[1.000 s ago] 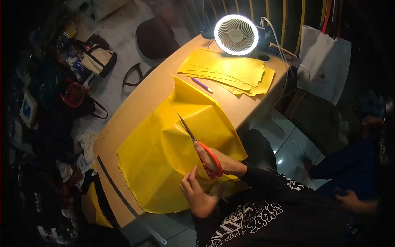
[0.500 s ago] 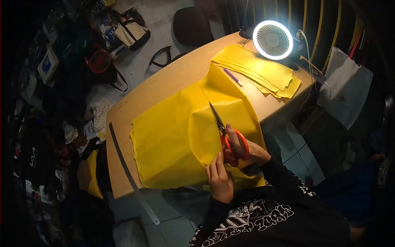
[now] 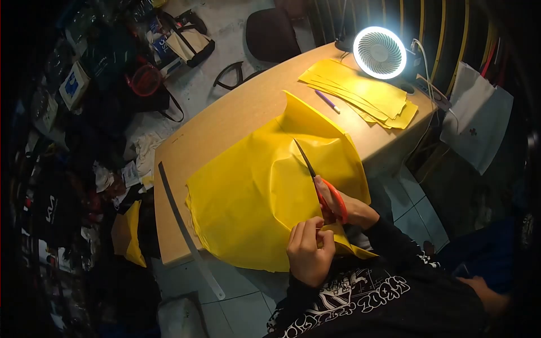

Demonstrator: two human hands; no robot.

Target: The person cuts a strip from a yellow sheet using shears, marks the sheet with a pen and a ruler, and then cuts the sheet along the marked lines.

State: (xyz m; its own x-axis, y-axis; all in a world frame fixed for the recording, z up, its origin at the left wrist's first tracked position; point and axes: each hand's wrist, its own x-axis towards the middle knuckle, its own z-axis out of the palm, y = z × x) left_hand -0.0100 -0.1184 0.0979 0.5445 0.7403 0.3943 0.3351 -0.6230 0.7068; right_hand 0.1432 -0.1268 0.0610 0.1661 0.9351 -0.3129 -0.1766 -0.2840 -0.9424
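Note:
A large yellow sheet (image 3: 236, 197), smooth and leather-like, covers the near half of the table and hangs over its front edge. My right hand (image 3: 352, 209) is closed around the orange-red handles of a pair of scissors (image 3: 334, 198). Their dark blades lie over the sheet and point away from me; they look nearly together. Just left of the handles, my left hand (image 3: 311, 248) pinches the sheet's near edge with bent fingers. Towards the far side, a corner of the sheet stands up in a fold.
Cut yellow pieces (image 3: 360, 93) are stacked at the table's far right, beside a purple pen (image 3: 327, 101) and a lit ring-shaped fan lamp (image 3: 380, 52). A metal ruler (image 3: 180, 219) juts over the left front edge. A dark chair (image 3: 272, 35) stands behind the table (image 3: 225, 110).
The scissor blades have drawn closer together, and the handles are less visible behind my right hand. My left hand's fingers are more curled at the sheet's edge. The whole view has shifted slightly.

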